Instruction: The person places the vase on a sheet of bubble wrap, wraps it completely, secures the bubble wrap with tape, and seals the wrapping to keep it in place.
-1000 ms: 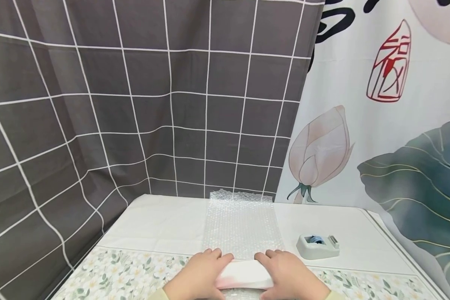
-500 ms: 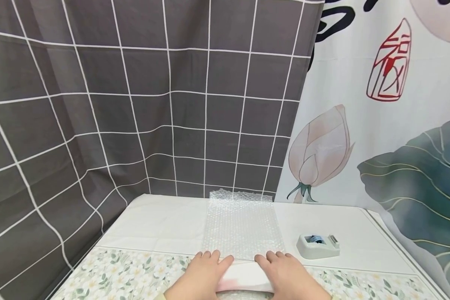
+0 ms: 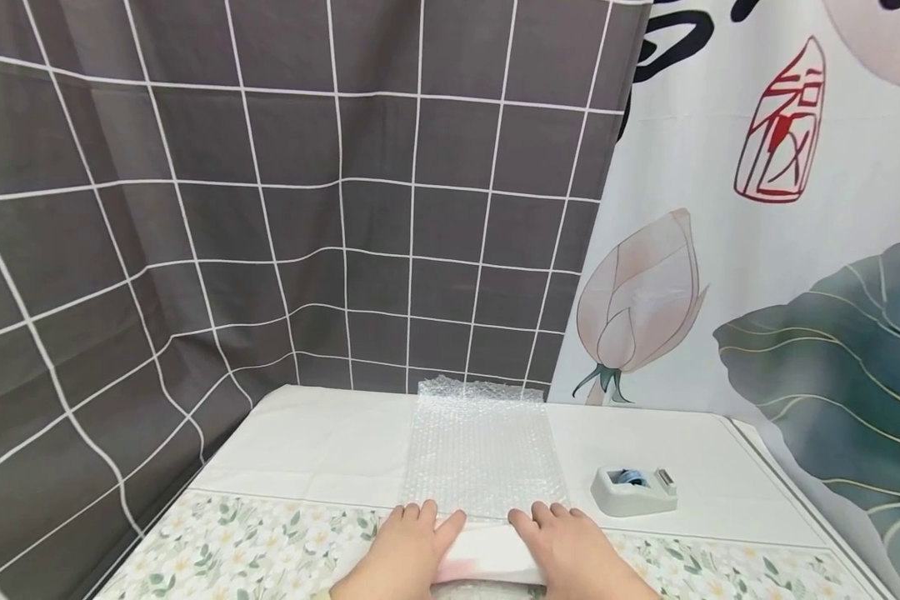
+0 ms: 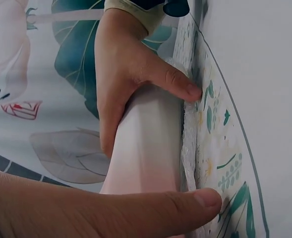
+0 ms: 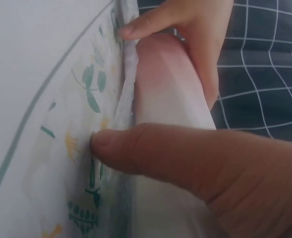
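Observation:
A smooth, faceted white object fading to pink at one end, vase-like in shape, lies on its side at the near end of a sheet of bubble wrap. My left hand grips its pink end and my right hand its white end. Both wrist views show thumbs on the near side, reaching down to the wrap and tablecloth; the left thumb is straight. The other fingers lie over the object's far side. Its ends are partly hidden by the hands.
A pale tape dispenser with a blue roll stands right of the wrap. The table has a white top and a floral cloth toward me. Behind hang a dark grid curtain and a white lotus-print curtain.
Both hands have shifted slightly and the object has turned a little between them. The thumbs, visible a second ago in the head view, have dropped out of sight there. The dispenser stays put.

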Demonstrator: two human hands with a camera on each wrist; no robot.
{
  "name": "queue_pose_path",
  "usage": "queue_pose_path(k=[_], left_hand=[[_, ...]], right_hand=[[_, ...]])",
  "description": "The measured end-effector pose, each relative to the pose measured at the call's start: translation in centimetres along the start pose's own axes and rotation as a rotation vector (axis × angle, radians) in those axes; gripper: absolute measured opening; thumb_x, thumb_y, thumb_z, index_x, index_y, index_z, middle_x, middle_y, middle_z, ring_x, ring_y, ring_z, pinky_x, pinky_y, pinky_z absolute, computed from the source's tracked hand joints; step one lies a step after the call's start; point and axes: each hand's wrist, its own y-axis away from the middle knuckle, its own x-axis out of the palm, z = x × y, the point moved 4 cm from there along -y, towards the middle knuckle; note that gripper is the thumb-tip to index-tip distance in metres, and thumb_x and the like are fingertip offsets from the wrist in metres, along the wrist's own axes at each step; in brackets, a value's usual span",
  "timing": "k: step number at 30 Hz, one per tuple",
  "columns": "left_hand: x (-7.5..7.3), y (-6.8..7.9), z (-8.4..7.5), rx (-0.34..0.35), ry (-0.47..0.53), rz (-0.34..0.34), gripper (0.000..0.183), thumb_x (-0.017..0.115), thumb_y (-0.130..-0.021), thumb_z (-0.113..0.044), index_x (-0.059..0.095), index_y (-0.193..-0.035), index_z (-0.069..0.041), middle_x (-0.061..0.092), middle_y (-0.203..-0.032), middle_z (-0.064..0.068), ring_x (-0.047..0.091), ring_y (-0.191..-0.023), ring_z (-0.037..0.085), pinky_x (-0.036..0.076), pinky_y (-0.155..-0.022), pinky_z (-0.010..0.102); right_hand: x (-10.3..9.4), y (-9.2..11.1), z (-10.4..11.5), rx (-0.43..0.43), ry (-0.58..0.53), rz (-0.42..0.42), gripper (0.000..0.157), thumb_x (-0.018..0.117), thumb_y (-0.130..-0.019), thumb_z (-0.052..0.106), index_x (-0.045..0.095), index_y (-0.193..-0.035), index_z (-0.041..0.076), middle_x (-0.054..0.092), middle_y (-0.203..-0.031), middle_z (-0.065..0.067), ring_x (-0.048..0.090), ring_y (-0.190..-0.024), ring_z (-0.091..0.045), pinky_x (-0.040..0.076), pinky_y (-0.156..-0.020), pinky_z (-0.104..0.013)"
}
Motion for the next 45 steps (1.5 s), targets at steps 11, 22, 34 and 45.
queue_pose_path(k=[11, 22, 34, 45], left_hand=[[0.1, -0.7, 0.3, 0.060, 0.030, -0.073, 0.086, 0.073, -0.057, -0.062, 0.045, -0.127, -0.021, 0.052, -0.103, 0.004, 0.052, -0.098, 0.025, 0.042, -0.089, 0.042], [-0.2, -1.0, -0.5, 0.138, -0.029, -0.251, 0.069, 0.071, -0.067, -0.049, 0.053, -0.121, -0.009, 0.051, -0.106, 0.004, 0.051, -0.101, 0.021, 0.040, -0.093, 0.041], [0.7, -1.2, -1.3, 0.137, -0.136, -0.147, 0.100, 0.065, -0.060, -0.070, 0.039, -0.135, -0.009, 0.050, -0.111, 0.005, 0.051, -0.103, 0.024, 0.041, -0.091, 0.045], [1.8, -1.9, -1.1, 0.150, -0.198, -0.223, 0.085, 0.060, -0.067, -0.070, 0.045, -0.127, -0.012, 0.052, -0.096, 0.002, 0.053, -0.085, 0.019, 0.045, -0.080, 0.037]], right_hand=[[-0.1, 0.1, -0.5, -0.051, -0.003, -0.166, 0.065, 0.071, -0.056, 0.047, 0.053, -0.111, 0.019, 0.050, -0.083, 0.007, 0.051, -0.070, -0.016, 0.043, -0.057, -0.034], [0.2, -0.3, -1.2, -0.076, -0.095, -0.172, 0.054, 0.069, -0.055, 0.046, 0.053, -0.101, 0.021, 0.046, -0.073, 0.014, 0.044, -0.057, -0.005, 0.034, -0.046, -0.026], [0.3, -1.3, -1.9, -0.132, -0.231, -0.142, 0.048, 0.069, -0.057, 0.047, 0.055, -0.097, 0.024, 0.050, -0.067, 0.021, 0.042, -0.053, 0.002, 0.036, -0.044, -0.022], [0.6, -1.9, -2.5, -0.113, -0.300, -0.067, 0.046, 0.068, -0.056, 0.047, 0.058, -0.097, 0.028, 0.051, -0.068, 0.023, 0.042, -0.053, 0.002, 0.035, -0.045, -0.020]])
